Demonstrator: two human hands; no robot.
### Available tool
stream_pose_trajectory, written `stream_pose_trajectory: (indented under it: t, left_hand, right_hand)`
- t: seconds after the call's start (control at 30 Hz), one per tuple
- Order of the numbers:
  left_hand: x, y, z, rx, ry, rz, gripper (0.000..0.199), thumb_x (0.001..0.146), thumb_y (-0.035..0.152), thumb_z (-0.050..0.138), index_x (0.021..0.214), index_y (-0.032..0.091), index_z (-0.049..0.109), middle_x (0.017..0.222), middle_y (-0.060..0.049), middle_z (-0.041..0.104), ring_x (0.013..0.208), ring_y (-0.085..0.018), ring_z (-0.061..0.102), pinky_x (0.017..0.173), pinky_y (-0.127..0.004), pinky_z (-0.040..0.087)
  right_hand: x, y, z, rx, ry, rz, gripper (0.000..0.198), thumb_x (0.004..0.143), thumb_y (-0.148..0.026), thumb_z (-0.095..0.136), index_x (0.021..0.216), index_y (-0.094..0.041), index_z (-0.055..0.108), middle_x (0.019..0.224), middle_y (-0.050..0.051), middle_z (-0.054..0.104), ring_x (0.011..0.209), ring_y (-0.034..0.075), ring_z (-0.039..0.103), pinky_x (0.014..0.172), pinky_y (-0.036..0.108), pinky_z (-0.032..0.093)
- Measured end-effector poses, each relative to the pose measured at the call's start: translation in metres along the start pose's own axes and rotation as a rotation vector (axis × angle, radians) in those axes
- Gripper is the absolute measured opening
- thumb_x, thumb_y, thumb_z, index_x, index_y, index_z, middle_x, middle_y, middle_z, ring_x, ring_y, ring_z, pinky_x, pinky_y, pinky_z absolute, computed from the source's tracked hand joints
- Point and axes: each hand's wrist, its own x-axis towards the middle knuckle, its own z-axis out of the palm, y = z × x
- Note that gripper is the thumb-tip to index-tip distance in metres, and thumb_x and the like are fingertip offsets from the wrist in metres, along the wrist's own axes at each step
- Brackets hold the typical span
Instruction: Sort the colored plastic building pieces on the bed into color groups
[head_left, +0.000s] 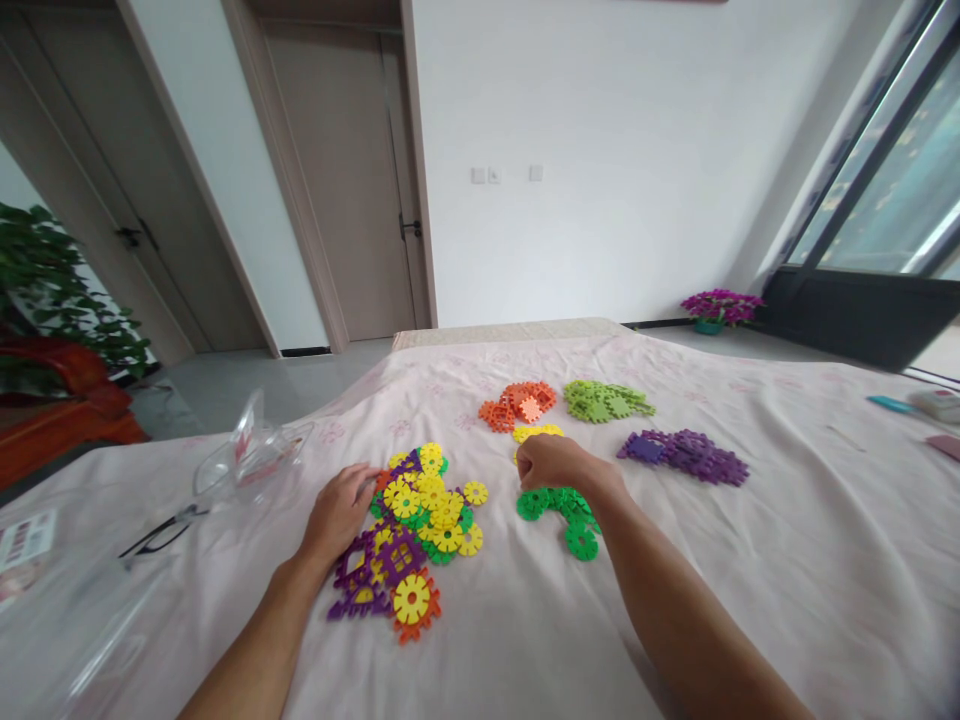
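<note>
My left hand (345, 510) lies along the left edge of a mixed pile of plastic gear-shaped pieces (431, 495), its fingers stretched out beside an orange piece (382, 480). Yellow, green, purple and orange pieces overlap in that pile. My right hand (551, 462) is closed, knuckles up, right at a small group of yellow pieces (538, 432), which it partly covers. Whatever its fingers hold is hidden from view. Just below that hand, dark green round pieces (564, 508) lie together, partly covered by my right forearm.
Behind are piles of orange pieces (517, 405) and light green pieces (606, 400); purple pieces (684, 455) lie to the right. Glasses (163, 533) and clear plastic packaging (251, 455) sit at the left of the cloth-covered table (510, 640). A blue object (890, 404) lies far right.
</note>
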Motion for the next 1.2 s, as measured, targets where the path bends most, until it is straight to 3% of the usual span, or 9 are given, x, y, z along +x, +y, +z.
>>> stream_pose_trajectory:
  t: [0.23, 0.43, 0.83, 1.03, 1.2]
  left_hand:
    - [-0.001, 0.000, 0.000, -0.003, 0.000, 0.003, 0.038, 0.092, 0.035, 0.040, 0.114, 0.022, 0.068, 0.126, -0.008, 0.063, 0.120, -0.022, 0.056, 0.108, -0.040, 0.040]
    - [-0.001, 0.000, 0.001, -0.006, 0.011, 0.011, 0.038, 0.092, 0.035, 0.041, 0.114, 0.020, 0.068, 0.126, -0.009, 0.063, 0.120, -0.023, 0.056, 0.107, -0.041, 0.041]
    - [-0.001, 0.002, 0.000, 0.007, 0.006, -0.006, 0.037, 0.092, 0.035, 0.041, 0.114, 0.021, 0.068, 0.126, -0.008, 0.063, 0.120, -0.023, 0.056, 0.107, -0.041, 0.041]
    - [-0.001, 0.001, 0.000, 0.000, 0.006, -0.003, 0.037, 0.092, 0.035, 0.042, 0.114, 0.022, 0.069, 0.126, -0.008, 0.063, 0.119, -0.023, 0.057, 0.107, -0.040, 0.041]
    - [0.000, 0.001, 0.000, 0.001, -0.001, 0.008, 0.039, 0.092, 0.036, 0.040, 0.115, 0.022, 0.068, 0.127, -0.008, 0.062, 0.120, -0.023, 0.056, 0.107, -0.040, 0.041]
  right_hand:
    - [0.001, -0.048, 0.017, 0.155, -0.094, -0.205, 0.027, 0.065, -0.039, 0.077, 0.089, -0.027, 0.075, 0.084, -0.001, 0.073, 0.072, 0.015, 0.063, 0.056, 0.023, 0.034]
    - [0.005, -0.070, 0.035, 0.105, -0.024, -0.203, 0.047, 0.062, -0.054, 0.077, 0.098, -0.025, 0.068, 0.093, 0.000, 0.071, 0.082, 0.018, 0.063, 0.056, 0.024, 0.032]
    - [0.012, -0.071, 0.051, 0.228, 0.046, -0.196, 0.039, 0.060, -0.037, 0.080, 0.094, -0.023, 0.065, 0.087, -0.003, 0.068, 0.074, 0.013, 0.056, 0.056, 0.022, 0.028]
    - [0.006, -0.066, 0.032, 0.353, 0.028, -0.196, 0.022, 0.069, -0.026, 0.073, 0.089, -0.021, 0.068, 0.081, -0.003, 0.068, 0.069, 0.010, 0.055, 0.056, 0.021, 0.031]
    - [0.003, -0.041, 0.011, 0.404, 0.041, -0.174, 0.015, 0.070, -0.018, 0.068, 0.085, -0.017, 0.070, 0.076, -0.001, 0.067, 0.065, 0.008, 0.055, 0.055, 0.020, 0.033]
